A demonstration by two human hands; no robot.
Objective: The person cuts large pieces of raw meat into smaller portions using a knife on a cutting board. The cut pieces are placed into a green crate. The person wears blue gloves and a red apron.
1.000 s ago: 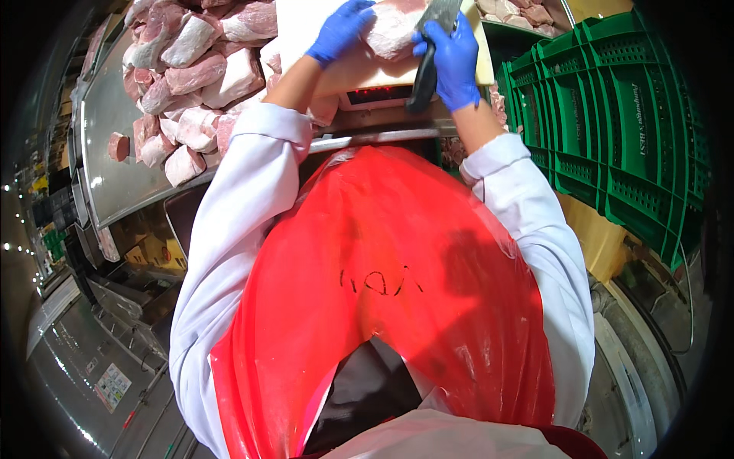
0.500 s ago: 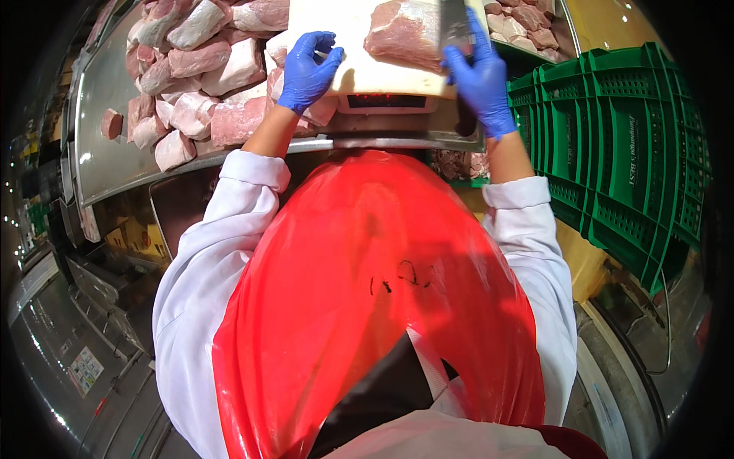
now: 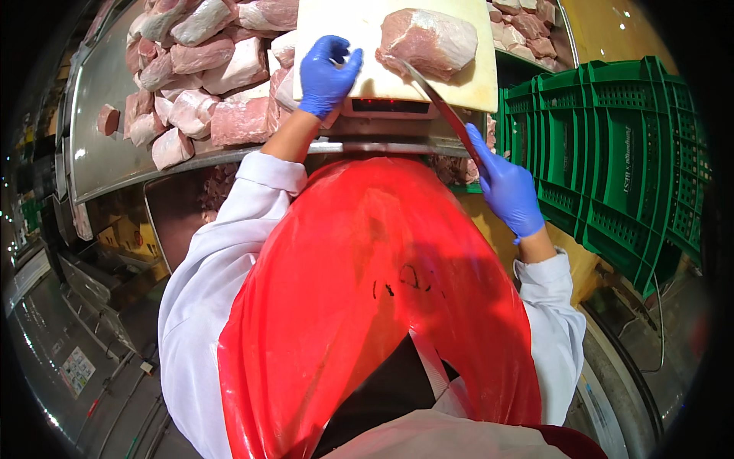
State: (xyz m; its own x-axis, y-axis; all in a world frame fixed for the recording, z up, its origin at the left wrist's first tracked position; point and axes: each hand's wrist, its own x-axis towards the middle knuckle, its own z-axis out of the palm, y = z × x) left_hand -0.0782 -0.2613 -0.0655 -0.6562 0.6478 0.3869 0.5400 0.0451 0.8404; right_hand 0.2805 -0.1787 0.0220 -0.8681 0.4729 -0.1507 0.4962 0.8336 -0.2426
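Pink-and-white raw meat block (image 3: 430, 42) on cream cutting board (image 3: 474, 90) — right of blue-gloved left hand (image 3: 327, 78) (empty, fingers loosely curved), beyond blue-gloved right hand (image 3: 509, 190) — clenched round long, slender knife (image 3: 449, 113).

A thick chunk of raw meat (image 3: 428, 42), rosy pink at its 9 o'clock end and coated in pale fat toward 3 o'clock, lies flat on a white cutting board (image 3: 344, 15), near 12 o'clock in the view. A long, slim knife (image 3: 443, 107), its blade showing a reddish sheen, slants from a gloved right hand (image 3: 508, 191) at the meat's 5 o'clock, pointing toward 11, its tip at the meat's 7 o'clock edge.
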